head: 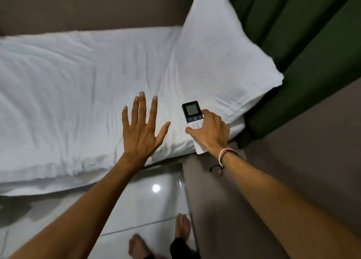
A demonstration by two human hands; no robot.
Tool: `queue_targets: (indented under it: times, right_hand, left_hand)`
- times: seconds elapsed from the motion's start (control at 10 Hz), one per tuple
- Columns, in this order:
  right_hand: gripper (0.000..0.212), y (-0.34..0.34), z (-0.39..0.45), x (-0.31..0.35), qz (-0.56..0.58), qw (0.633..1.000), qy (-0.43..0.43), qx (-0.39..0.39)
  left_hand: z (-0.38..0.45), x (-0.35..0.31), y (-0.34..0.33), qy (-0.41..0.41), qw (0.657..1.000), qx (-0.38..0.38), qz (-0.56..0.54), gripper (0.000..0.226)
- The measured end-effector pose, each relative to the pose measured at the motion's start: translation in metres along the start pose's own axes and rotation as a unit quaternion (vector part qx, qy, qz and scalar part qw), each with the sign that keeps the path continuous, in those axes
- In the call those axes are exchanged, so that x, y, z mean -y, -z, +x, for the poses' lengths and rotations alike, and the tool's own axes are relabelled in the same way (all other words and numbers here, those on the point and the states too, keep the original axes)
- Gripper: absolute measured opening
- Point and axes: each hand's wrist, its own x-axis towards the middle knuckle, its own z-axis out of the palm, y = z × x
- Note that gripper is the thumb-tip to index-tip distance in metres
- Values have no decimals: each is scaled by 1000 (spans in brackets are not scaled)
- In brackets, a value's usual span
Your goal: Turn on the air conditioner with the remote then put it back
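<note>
A white remote (192, 114) with a dark top and a small grey screen lies over the near right edge of the white bed (78, 79), just below a pillow. My right hand (212, 132) is closed around its lower half, thumb on the buttons; the lower end of the remote sticks out under my palm. My left hand (141, 128) hovers flat over the sheet to the left of the remote, fingers spread, holding nothing. No air conditioner is in view.
A white pillow (220, 59) leans at the bed's right end against a green curtain (304, 50). A brown wall panel (224, 210) runs down the right. Glossy white floor tiles (148, 204) and my bare feet (181, 225) are below. A brown headboard wall (88, 7) lies behind the bed.
</note>
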Motion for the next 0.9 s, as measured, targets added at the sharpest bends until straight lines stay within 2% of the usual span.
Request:
queue_targets:
  times: [0.2, 0.3, 0.4, 0.5, 0.7, 0.8, 0.9]
  right_hand:
    - [54, -100, 1, -130, -26, 992, -96, 79]
    - [58, -154, 1, -187, -47, 983, -130, 123]
    - [61, -195, -1, -225, -53, 972, -159, 165]
    - [63, -232, -5, -253, -73, 965, -167, 186]
    - [69, -263, -11, -275, -114, 967, -149, 172]
    - [86, -261, -11, -272, -142, 963, -134, 183]
    - [100, -249, -11, -263, -196, 963, -99, 153]
  left_hand:
    - [-71, -45, -136, -27, 996, 89, -16, 80]
    - [-108, -54, -193, -25, 992, 125, -22, 79]
    - [-129, -57, -231, -30, 987, 157, -33, 79]
    - [-144, -56, -263, -51, 986, 157, -18, 78]
    - [-156, -52, -286, -56, 987, 150, -8, 77]
    - [-154, -52, -281, -56, 986, 158, 1, 77]
    - [-147, -52, -268, -47, 986, 158, 4, 77]
